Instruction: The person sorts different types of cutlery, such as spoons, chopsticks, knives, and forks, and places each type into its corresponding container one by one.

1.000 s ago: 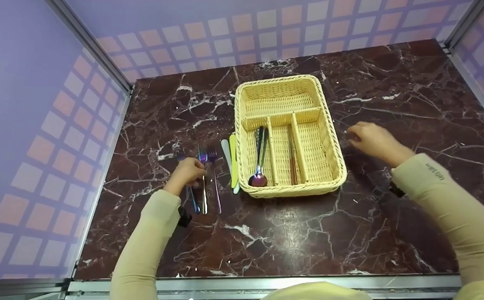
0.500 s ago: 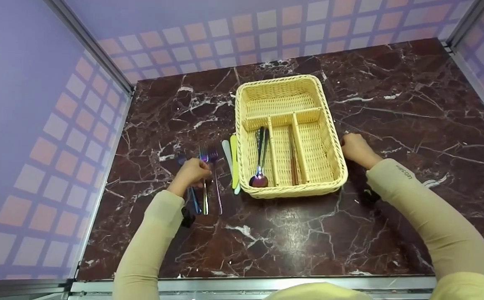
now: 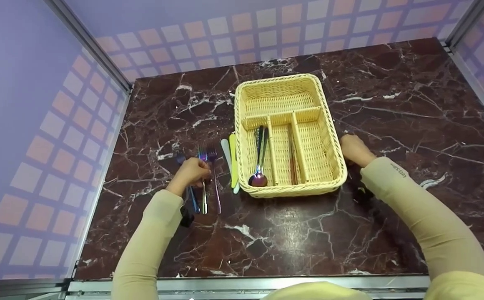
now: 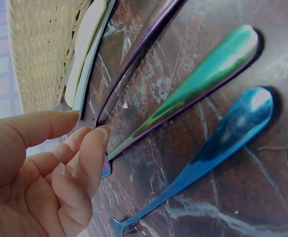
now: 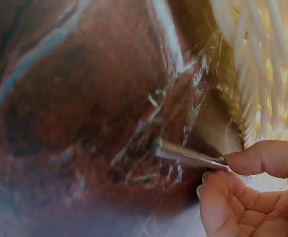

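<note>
My left hand (image 3: 192,171) hovers over three forks on the dark marbled table: a blue fork (image 4: 208,158), a green-and-rainbow fork (image 4: 208,74) and a purple fork (image 4: 139,49). Its thumb stands apart from the bent fingers in the left wrist view, with nothing seen between them; whether a fingertip touches a fork is unclear. By the right side of the wicker basket (image 3: 332,125), my right hand (image 3: 354,149) pinches a thin silvery metal stick (image 5: 185,155) between thumb and finger. Its far part is hidden by the hand.
Two spoons (image 3: 259,177) lie in the basket's left compartment, and brown sticks (image 3: 293,166) in the middle one. Beside the basket's left wall are a yellow knife (image 3: 233,160) and a pale knife (image 3: 226,150). Patterned panels (image 3: 208,29) enclose the table.
My right hand has come left and nearer to me, up against the basket's right side. The left hand has shifted slightly right over the forks. The basket stays put.
</note>
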`<state>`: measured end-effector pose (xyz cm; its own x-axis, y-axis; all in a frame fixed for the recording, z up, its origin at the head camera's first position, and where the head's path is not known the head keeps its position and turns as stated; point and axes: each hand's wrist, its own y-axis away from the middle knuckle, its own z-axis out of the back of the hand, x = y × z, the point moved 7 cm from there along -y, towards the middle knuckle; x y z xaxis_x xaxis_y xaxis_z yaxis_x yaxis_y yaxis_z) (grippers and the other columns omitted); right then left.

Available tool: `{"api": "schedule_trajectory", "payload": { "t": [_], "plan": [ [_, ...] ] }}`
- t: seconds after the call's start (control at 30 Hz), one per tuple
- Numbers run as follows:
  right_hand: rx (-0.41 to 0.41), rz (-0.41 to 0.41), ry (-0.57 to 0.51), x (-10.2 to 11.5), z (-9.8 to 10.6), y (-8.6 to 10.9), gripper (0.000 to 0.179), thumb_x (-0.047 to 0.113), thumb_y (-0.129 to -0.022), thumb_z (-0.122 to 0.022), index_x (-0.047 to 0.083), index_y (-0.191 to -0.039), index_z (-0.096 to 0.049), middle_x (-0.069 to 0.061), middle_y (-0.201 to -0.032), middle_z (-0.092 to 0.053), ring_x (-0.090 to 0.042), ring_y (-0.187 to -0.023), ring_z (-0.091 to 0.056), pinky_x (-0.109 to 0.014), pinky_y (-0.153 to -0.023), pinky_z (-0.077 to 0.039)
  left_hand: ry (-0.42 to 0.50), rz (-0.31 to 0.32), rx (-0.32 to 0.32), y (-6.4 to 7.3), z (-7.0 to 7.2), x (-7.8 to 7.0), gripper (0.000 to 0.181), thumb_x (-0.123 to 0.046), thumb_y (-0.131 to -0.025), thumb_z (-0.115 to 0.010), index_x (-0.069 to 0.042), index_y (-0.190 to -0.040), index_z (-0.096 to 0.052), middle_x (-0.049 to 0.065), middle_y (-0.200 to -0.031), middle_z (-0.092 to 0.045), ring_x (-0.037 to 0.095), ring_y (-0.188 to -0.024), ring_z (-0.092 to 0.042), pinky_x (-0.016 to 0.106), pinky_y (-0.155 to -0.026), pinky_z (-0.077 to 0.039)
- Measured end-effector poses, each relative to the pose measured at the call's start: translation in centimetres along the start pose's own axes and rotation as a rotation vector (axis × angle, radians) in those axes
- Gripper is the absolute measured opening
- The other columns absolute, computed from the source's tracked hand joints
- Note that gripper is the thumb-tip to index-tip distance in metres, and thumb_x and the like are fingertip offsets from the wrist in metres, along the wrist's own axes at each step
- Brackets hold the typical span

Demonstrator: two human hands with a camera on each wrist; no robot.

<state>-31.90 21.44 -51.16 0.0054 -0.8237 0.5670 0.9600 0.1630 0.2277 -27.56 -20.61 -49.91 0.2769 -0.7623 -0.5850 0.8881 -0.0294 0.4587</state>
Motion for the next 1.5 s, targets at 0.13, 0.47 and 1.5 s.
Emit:
{"api": "schedule_trajectory", "payload": {
  "t": [0.13, 0.47, 1.5],
  "plan": [
    [-0.006, -0.016, 0.004, -0.2, 0.1, -0.2, 0.026, 0.012, -0.078, -0.053, 0.004, -0.054, -0.051, -0.02, -0.058, -0.059, -0.019, -0.038, -0.054, -0.03, -0.039, -0.045, -0.005, 0.005, 0.006, 0.0, -0.1, -0.1, 0.017, -0.007, -0.081, -0.056, 0.004, -0.093, -0.062, 0.006, -0.076, -0.058, 0.009, -0.044, -0.052, 0.027, -0.051, -0.051],
    [0.143, -0.175, -0.226, -2.4, 0.2, -0.2, 0.006, 0.003, -0.074, -0.053, -0.001, -0.073, -0.049, -0.005, -0.052, -0.055, -0.014, -0.042, -0.057, -0.031, -0.046, -0.05, 0.001, 0.003, 0.015, 0.1, 0.1, 0.0, 0.017, -0.008, -0.083, -0.057, 0.003, -0.095, -0.062, 0.013, -0.081, -0.064, 0.008, -0.041, -0.05, 0.025, -0.048, -0.049],
    [-0.236, 0.69, 0.474, 8.7, 11.3, 4.4, 0.012, -0.006, -0.07, -0.058, 0.005, -0.073, -0.055, -0.007, -0.07, -0.05, -0.021, -0.056, -0.044, -0.038, -0.051, -0.039, 0.008, -0.246, 0.002, 1.6, 0.9, -11.8, 0.024, -0.018, -0.089, -0.054, -0.003, -0.105, -0.062, 0.014, -0.09, -0.064, 0.013, -0.047, -0.054, 0.022, -0.041, -0.039]
  ]
}}
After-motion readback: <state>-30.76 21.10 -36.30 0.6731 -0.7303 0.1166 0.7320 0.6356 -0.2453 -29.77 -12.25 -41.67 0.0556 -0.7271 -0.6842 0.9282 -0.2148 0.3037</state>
